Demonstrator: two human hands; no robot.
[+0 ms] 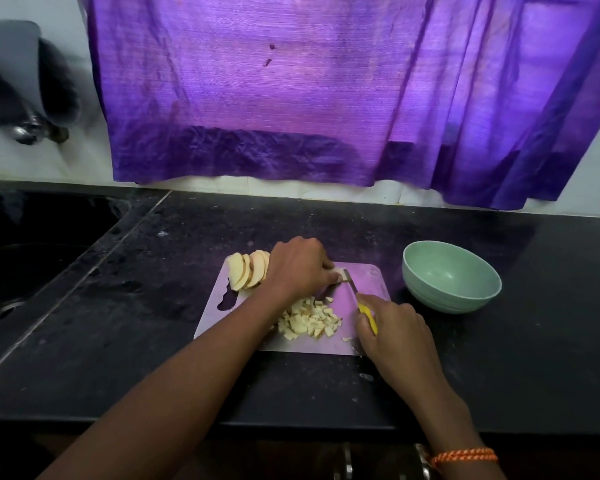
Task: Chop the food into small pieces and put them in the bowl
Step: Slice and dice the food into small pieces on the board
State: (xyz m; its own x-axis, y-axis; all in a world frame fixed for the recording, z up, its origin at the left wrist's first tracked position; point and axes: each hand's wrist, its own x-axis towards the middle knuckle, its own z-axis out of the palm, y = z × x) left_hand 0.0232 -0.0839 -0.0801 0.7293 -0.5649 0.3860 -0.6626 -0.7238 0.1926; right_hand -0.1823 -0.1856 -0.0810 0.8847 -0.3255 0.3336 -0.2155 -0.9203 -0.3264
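A pale cutting board (368, 282) lies on the black counter. Several uncut pale slices (246, 270) are stacked at its far left corner. A heap of small chopped pieces (309, 320) sits on the board's near middle. My left hand (298, 268) holds down a slice (340, 273) with curled fingers; most of that slice is hidden under the hand. My right hand (392, 327) grips the yellow handle of a small knife (355, 294), whose blade rests against the held slice. A pale green bowl (451, 275) stands empty to the right of the board.
A black sink (32, 251) is set into the counter (516, 358) at the left. A purple curtain (291, 98) hangs over the back wall. A dark faucet-like object (25, 95) shows at the upper left. The counter's front edge runs just below the board.
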